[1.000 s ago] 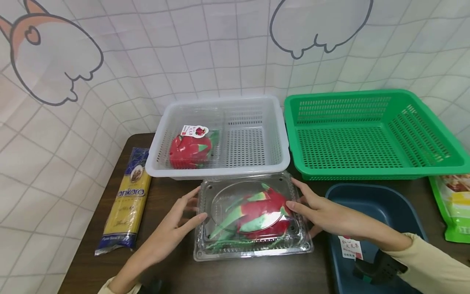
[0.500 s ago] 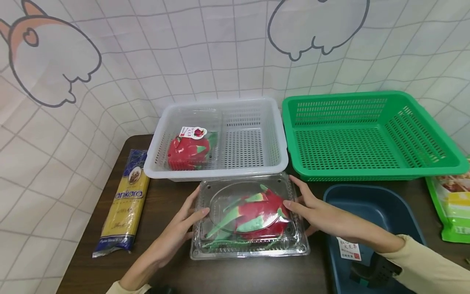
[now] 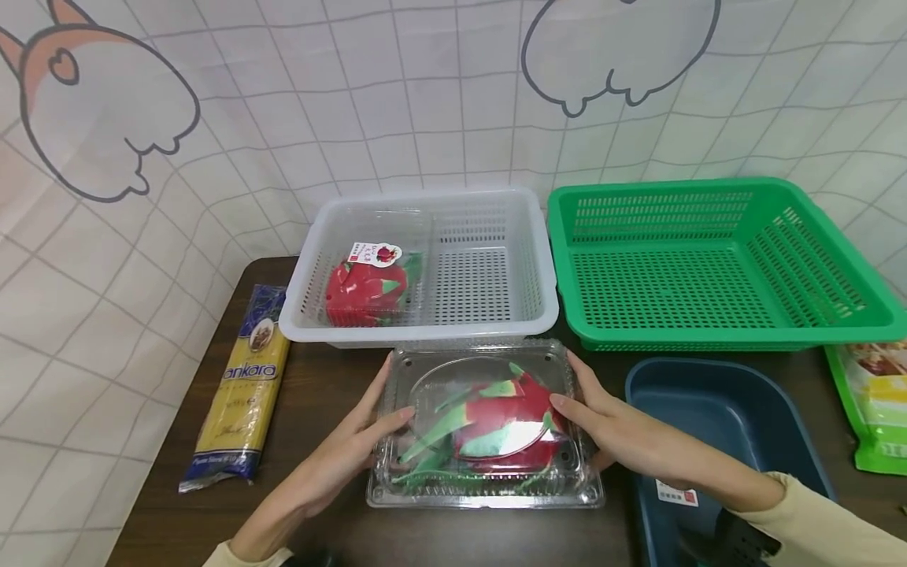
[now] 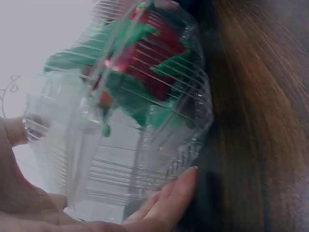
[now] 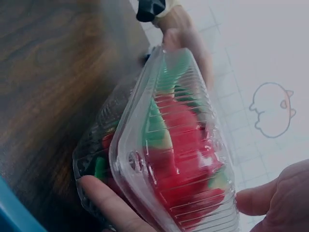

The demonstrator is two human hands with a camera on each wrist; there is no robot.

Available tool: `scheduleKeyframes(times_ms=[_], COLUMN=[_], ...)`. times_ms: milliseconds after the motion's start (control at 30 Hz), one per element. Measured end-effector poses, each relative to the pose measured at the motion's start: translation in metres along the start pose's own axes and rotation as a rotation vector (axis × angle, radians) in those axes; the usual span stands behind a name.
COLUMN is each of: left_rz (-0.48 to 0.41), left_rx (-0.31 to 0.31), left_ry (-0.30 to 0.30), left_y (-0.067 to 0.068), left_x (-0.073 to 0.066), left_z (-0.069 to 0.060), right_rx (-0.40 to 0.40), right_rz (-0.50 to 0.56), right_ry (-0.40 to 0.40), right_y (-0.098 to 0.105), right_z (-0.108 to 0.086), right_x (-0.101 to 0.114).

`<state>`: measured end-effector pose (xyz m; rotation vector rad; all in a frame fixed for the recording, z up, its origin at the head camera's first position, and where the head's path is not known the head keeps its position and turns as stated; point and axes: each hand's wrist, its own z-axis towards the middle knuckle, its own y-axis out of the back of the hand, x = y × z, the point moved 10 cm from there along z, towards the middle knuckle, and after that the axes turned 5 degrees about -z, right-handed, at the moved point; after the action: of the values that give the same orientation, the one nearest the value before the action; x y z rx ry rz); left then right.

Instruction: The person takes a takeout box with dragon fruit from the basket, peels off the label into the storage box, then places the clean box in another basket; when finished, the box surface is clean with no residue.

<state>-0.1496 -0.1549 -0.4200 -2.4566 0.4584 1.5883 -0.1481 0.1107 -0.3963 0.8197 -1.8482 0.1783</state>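
Note:
A clear plastic clamshell box (image 3: 432, 382) lies between my hands, its lid down. Inside it shows a red dragon fruit (image 3: 506, 429) with green scales. My left hand (image 3: 347, 453) grips the box's left side, thumb over the lid's edge. On the opposite side my right hand (image 3: 623, 429) holds it likewise, thumb on the lid above the fruit. In the left wrist view, fingers (image 4: 166, 200) reach the box's lower edge; the right wrist view has a finger (image 5: 108, 200) low on the box and the thumb at the lid. Whether the base touches the table cannot be told.
Behind the box, a white basket (image 3: 418, 335) holds another packed dragon fruit (image 3: 364, 287). A green basket (image 3: 730, 335) stands to its right. A blue tray (image 3: 708, 394) sits under my right forearm. A yellow pasta packet (image 3: 241, 394) lies left; a green bag (image 3: 875, 402) lies far right.
My left hand has moved in against the box's left side, its thumb further over the lid. The box has shifted slightly towards me. Baskets and packets stay in place.

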Motion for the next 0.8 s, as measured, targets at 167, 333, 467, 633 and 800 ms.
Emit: scheduleKeyframes(times_ms=[167,333,467,633,800], left_rz=[0.007,0.049,0.08,0.141,0.119], left_rx=[0.012,0.039,0.054,0.018,-0.056], left_ry=[-0.004,-0.016,-0.076,-0.188,-0.321], left_y=[-0.004,-0.008,-0.011,-0.009,-0.007], left_x=[-0.001,-0.006,-0.02,-0.048,-0.073], left_z=[-0.003,-0.009,-0.016,-0.029,-0.04], right_rx=[0.0,0.027,0.013,0.012,-0.035], right_rz=[0.016,-0.009,-0.043,0.051,0.021], right_ry=[-0.023,-0.057,-0.044,0.041,0.134], right_y=[-0.004,-0.006,0.0,0.003,0.015], right_z=[-0.01,-0.02,-0.029,-0.04,-0.052], right_x=[-0.004,-0.008,-0.002,0.019,0.039])
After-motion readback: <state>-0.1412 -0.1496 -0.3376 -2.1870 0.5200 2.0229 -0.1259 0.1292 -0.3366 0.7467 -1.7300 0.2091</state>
